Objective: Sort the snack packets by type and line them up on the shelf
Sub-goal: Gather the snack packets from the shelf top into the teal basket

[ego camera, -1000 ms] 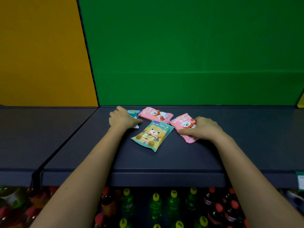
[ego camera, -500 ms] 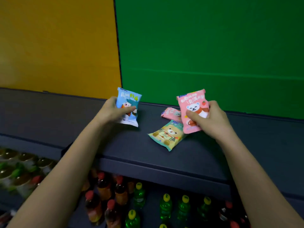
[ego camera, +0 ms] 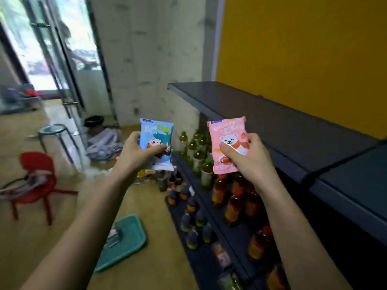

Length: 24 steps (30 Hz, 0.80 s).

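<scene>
While the person is standing off the end of the dark grey shelf (ego camera: 293, 130), both hands are holding snack packets up in the air, side by side, near each other but not touching.

The left hand (ego camera: 134, 154) is gripping the blue snack packet (ego camera: 156, 133). The thumb is pressing across the lower front and the fingers are curling round behind. The packet is standing upright with its long axis close to vertical, top seam pointing up and printed bear side facing the person. Its bottom edge is poking out below the hand. The left forearm is reaching in from the lower left, bare, with the wrist roughly straight.

The right hand (ego camera: 251, 160) is gripping the pink snack packet (ego camera: 227, 136) the same way, thumb lying over the lower front and fingers wrapping the right edge and back. The packet is also upright, long axis near vertical, top seam up, bear print facing the person. The right forearm is coming up from the lower right, with the hand just left of the shelf's front edge and not touching it.

Neither packet is resting on the shelf. Both are hanging in front of the lower racks, where drink bottles (ego camera: 219, 189) are standing in rows, green-capped ones (ego camera: 196, 153) further back.

A yellow wall (ego camera: 303, 49) is running behind the shelf. On the wooden floor, a teal tray (ego camera: 127, 237) is lying below the left arm. A red chair (ego camera: 35, 170) and a metal-legged stool (ego camera: 54, 130) are sitting further left, blurred, by a glass door (ego camera: 52, 49).
</scene>
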Each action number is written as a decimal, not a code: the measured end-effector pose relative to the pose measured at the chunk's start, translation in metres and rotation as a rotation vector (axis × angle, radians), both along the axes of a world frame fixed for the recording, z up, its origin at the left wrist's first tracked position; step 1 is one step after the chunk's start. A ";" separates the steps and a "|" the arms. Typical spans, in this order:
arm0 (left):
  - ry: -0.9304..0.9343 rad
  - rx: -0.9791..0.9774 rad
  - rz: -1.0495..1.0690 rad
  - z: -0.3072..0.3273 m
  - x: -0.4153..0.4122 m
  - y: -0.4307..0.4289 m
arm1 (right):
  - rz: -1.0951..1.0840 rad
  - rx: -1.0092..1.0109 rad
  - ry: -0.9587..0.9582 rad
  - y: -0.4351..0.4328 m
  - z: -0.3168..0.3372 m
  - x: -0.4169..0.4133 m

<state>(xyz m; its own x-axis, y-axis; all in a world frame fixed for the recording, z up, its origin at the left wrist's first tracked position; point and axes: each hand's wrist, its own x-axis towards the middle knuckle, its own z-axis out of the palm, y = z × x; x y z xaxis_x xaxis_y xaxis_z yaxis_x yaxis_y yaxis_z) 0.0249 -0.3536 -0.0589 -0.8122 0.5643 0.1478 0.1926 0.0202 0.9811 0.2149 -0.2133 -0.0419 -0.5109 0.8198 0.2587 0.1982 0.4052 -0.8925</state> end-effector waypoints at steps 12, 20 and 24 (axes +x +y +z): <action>-0.083 -0.159 0.356 -0.084 -0.240 -0.172 | 0.429 -0.307 -0.040 -0.108 -0.096 -0.323; -0.246 -0.217 0.467 -0.171 -0.371 -0.185 | 0.477 -0.318 -0.169 -0.114 -0.183 -0.475; -0.342 -0.235 0.512 -0.239 -0.441 -0.171 | 0.512 -0.339 -0.227 -0.110 -0.247 -0.551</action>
